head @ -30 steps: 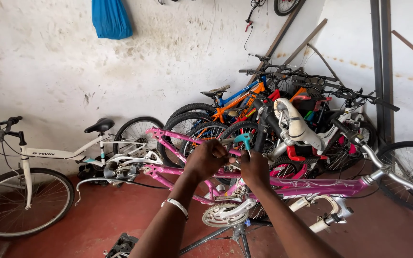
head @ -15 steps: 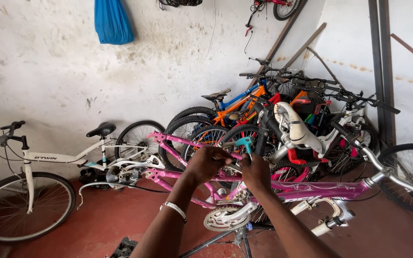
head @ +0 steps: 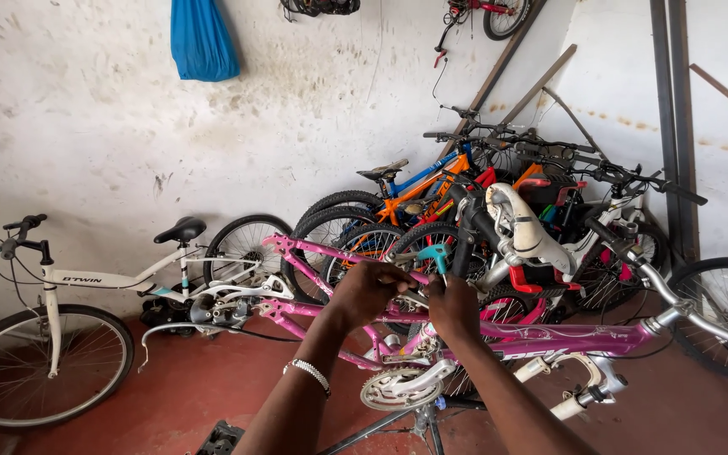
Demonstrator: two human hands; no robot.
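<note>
Hands (head: pixel 410 295) close together, gripping pink bicycle frame (head: pixel 549 341).

Both hands meet on a pink bike frame (head: pixel 541 341): the left hand (head: pixel 364 291) and the right hand (head: pixel 455 307) grip a small teal tool (head: pixel 433 254). A white bike (head: pixel 86 282) leans on the wall beside a bike pile (head: pixel 499 211).

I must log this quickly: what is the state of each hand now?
Left hand: closed on the pink frame.
Right hand: closed around a teal tool, at the same frame.
</note>
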